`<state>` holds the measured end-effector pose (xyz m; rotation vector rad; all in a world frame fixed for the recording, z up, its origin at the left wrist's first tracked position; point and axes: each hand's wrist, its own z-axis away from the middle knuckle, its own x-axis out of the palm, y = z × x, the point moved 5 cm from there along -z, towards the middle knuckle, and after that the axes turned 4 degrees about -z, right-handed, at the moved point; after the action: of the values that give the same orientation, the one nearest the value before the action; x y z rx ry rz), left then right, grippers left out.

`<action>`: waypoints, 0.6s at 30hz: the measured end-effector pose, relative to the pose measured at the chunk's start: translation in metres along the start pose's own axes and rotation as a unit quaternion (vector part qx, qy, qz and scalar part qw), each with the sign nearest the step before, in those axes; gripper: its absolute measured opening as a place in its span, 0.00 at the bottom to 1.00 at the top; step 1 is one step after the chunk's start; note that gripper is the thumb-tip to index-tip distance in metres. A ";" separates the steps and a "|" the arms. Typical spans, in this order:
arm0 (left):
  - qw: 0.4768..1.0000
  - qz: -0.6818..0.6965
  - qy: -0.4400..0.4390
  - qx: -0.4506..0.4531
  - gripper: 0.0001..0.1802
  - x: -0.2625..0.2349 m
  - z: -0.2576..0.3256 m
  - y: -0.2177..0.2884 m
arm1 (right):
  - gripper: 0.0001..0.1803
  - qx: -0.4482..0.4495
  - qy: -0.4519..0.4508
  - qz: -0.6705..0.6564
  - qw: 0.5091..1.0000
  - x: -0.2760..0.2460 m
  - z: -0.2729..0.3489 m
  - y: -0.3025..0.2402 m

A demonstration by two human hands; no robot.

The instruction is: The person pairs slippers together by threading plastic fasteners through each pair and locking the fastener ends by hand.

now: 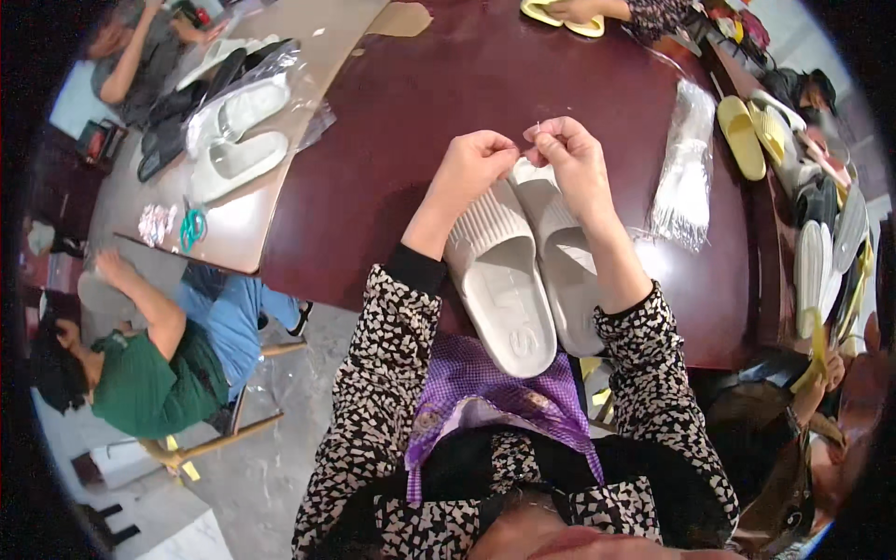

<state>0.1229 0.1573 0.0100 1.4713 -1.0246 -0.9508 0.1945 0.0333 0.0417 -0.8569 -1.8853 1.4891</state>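
Note:
In front of me a pair of off-white slide sandals lies side by side on the dark red table, toes away from me: the left slide (pixel 509 299) and the right slide (pixel 571 271). Both have ribbed straps. Above their toe ends my left hand (pixel 474 177) and my right hand (pixel 574 168) meet, each closed in a pinch. A thin pale strand shows at the right fingertips. Whatever the left fingers hold is too small to make out. My right forearm covers part of the right slide.
A bundle of thin white strands (pixel 683 173) lies right on the table (pixel 401 112). White slides (pixel 241 168) and teal-handled scissors (pixel 192 227) rest on the left table. Yellow slides (pixel 742 138) and others line the right side. Co-workers sit left and right; another's hand (pixel 577 9) holds yellow slides opposite.

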 end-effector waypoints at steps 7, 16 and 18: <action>0.989 0.140 -0.001 -0.046 0.05 0.001 0.001 0.000 | 0.03 0.040 0.011 0.000 0.999 -0.006 0.002 0.007; 0.987 0.159 0.024 -0.005 0.05 -0.009 0.006 0.005 | 0.05 -0.004 -0.007 0.023 1.000 0.008 0.005 0.006; 0.986 0.168 0.025 -0.002 0.05 -0.010 0.007 0.007 | 0.05 -0.013 -0.007 0.022 1.000 0.009 0.007 0.005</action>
<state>0.1127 0.1638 0.0162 1.2622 -1.1874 -0.6703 0.1847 0.0369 0.0362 -0.9068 -1.9107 1.5032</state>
